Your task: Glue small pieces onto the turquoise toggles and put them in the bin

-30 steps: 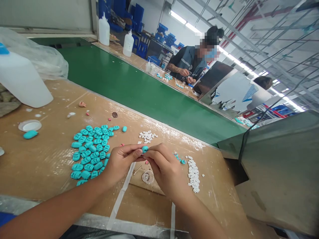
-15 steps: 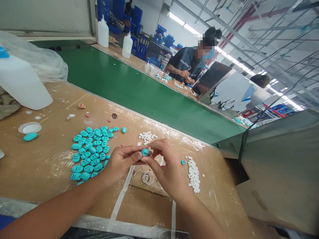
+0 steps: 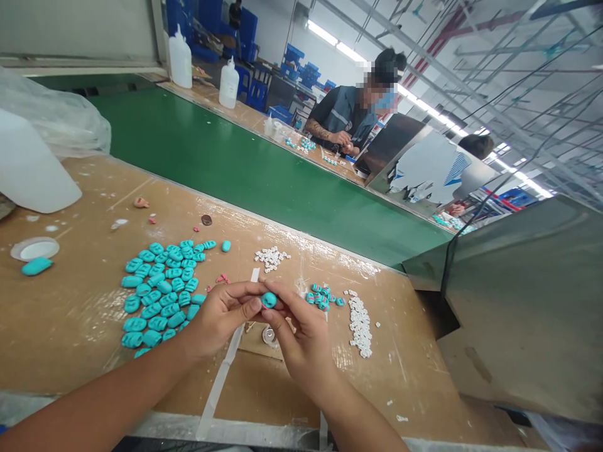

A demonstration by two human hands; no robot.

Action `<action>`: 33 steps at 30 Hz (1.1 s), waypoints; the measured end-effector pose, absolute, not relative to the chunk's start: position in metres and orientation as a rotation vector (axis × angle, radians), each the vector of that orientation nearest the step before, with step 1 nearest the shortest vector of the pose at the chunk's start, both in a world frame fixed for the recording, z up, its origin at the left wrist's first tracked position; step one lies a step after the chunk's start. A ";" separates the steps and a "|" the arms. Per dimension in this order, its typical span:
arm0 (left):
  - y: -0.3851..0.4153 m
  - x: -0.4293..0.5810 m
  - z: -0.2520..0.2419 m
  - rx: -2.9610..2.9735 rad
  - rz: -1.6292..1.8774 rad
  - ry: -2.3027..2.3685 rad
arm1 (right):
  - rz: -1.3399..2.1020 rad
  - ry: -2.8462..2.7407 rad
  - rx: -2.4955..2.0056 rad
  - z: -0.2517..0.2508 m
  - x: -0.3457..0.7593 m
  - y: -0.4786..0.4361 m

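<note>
A small rounded teal plastic piece [image 3: 269,299] is pinched between the fingertips of both hands above the table, with a thin pink edge showing under it. My left hand [image 3: 225,312] is closed on its left side, and my right hand [image 3: 298,323] grips it from the right. Left of the hands lies a spread of similar teal pieces [image 3: 160,295] with slots. Beyond my right hand sits a small group of teal pieces with pink bands [image 3: 321,297]. A small round clear cup [image 3: 269,336] is partly hidden under the hands.
White small parts lie in a far pile [image 3: 272,257] and a right-hand pile [image 3: 360,326]. A green conveyor belt [image 3: 226,163] runs behind the table. At left stand a white bottle [image 3: 32,166] and a round lid [image 3: 35,248]. A co-worker [image 3: 346,116] sits across; a metal panel [image 3: 522,307] bounds the right.
My right hand has turned and its fingers have closed around the teal piece. Both hands sit slightly lower, the view has shifted, and the pink-banded group is now uncovered.
</note>
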State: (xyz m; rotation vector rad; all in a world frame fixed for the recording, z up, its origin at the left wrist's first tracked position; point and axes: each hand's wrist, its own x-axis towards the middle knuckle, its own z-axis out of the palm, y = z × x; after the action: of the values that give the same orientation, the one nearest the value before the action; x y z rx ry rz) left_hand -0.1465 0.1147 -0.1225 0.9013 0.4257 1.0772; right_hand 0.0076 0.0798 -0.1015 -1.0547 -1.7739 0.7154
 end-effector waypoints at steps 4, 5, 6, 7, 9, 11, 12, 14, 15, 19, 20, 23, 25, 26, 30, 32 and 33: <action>0.114 -0.146 -0.121 0.999 1.083 0.493 | 0.648 -1.766 -1.032 -0.106 0.009 0.076; 0.113 -0.145 -0.121 1.012 1.091 0.508 | 0.616 -1.769 -1.020 -0.108 0.009 0.075; 0.113 -0.144 -0.122 1.023 1.095 0.518 | 0.590 -1.774 -1.012 -0.110 0.010 0.074; 0.113 -0.144 -0.122 1.032 1.095 0.525 | 0.572 -1.778 -1.008 -0.112 0.011 0.073; 0.112 -0.143 -0.123 1.037 1.079 0.528 | 0.552 -1.788 -1.003 -0.116 0.012 0.071; 0.112 -0.143 -0.124 1.031 1.051 0.519 | 0.547 -1.794 -1.000 -0.118 0.013 0.069; 0.111 -0.143 -0.124 1.023 1.036 0.514 | 0.551 -1.793 -1.002 -0.119 0.014 0.067; 0.109 -0.142 -0.124 1.002 0.992 0.498 | 0.562 -1.786 -1.002 -0.118 0.017 0.065; 0.108 -0.142 -0.124 0.989 0.965 0.487 | 0.562 -1.787 -1.003 -0.117 0.019 0.063; 0.102 -0.139 -0.123 0.961 0.880 0.472 | 0.480 -1.850 -0.983 -0.111 0.026 0.056; 0.101 -0.139 -0.123 0.968 0.874 0.480 | 0.442 -1.877 -0.976 -0.110 0.027 0.055; 0.100 -0.141 -0.124 1.026 0.862 0.507 | 0.298 -1.961 -0.964 -0.113 0.029 0.054; 0.099 -0.143 -0.126 1.075 0.844 0.513 | 0.173 -2.014 -0.959 -0.118 0.030 0.056; 0.099 -0.144 -0.128 1.091 0.830 0.514 | 0.113 -2.034 -0.957 -0.121 0.030 0.058; 0.097 -0.145 -0.139 1.048 0.746 0.481 | -0.015 -2.049 -0.934 -0.129 0.034 0.067; 0.096 -0.144 -0.143 0.999 0.718 0.464 | -0.053 -2.037 -0.914 -0.131 0.035 0.070; 0.095 -0.143 -0.144 0.980 0.707 0.459 | -0.081 -2.032 -0.905 -0.131 0.035 0.071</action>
State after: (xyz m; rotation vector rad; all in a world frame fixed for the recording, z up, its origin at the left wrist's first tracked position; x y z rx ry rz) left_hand -0.1431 0.0951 -0.1436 0.9797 0.4587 0.7067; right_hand 0.0353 0.0708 -0.1307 -0.9049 -2.0316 -0.0807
